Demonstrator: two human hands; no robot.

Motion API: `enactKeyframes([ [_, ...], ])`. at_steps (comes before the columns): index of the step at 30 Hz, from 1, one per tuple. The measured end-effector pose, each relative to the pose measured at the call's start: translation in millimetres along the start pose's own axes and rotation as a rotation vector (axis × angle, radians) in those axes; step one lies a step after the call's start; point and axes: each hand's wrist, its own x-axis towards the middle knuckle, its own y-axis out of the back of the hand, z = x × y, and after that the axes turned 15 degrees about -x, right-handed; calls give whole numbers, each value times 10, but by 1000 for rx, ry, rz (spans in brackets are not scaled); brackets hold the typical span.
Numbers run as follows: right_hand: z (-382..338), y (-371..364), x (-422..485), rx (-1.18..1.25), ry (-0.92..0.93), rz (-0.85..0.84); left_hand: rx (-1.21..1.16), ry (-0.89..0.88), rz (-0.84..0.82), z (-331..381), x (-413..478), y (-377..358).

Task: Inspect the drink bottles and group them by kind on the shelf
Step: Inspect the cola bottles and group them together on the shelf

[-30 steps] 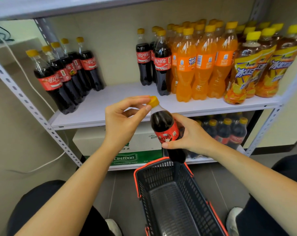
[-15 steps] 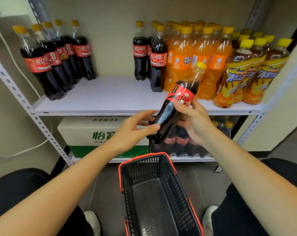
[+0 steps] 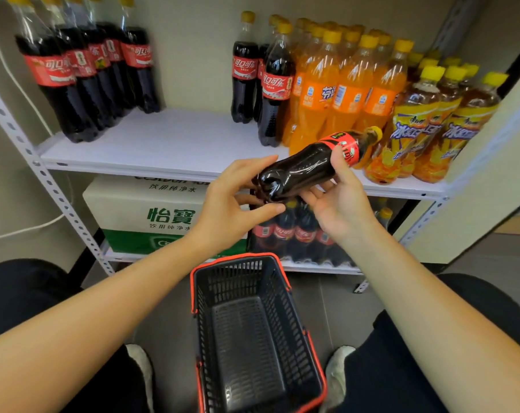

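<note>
- Bottle (image 3: 309,166) of cola is tilted, cap to the far right, held in front of the shelf (image 3: 163,144) edge.
- Right hand (image 3: 339,204) grips its label end, thumb on top; left hand (image 3: 231,204) pinches its base between thumb and fingers.
- On the shelf: colas (image 3: 82,73) left, orange sodas (image 3: 342,93) and teas (image 3: 425,123) right.
- Lower colas (image 3: 285,234) are partly hidden by the hands; the near end of the basket (image 3: 237,257) is cut off.

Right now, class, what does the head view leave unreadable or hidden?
Head view: label of the held cola bottle, turned and blurred.
Head view: lower-shelf cola bottles, partly behind the left hand and right hand.
Head view: caps of the left cola row, partly cut by top edge.
</note>
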Motion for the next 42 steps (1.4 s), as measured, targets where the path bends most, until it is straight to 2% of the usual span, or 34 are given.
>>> enactKeyframes([
  [3,5,7,-8,31,0,-19,24,-106,-35,56,6,-8],
  [5,1,6,-23,53,-3,-32,-8,-108,-45,96,22,17],
  [12,10,-17,-90,97,-31,-26,-247,48,23,192,95,98],
  [20,-14,-7,-68,97,-11,7,-382,188,8,104,63,91],
  [28,-44,11,-25,-43,29,33,-112,230,-110,176,65,144],
  [36,-12,-196,-11,-395,178,58,324,337,-103,107,167,153],
  [39,36,-344,18,-509,264,55,379,351,-104,50,218,202],
  [42,49,-490,106,-576,324,47,339,369,-64,-17,287,298],
])
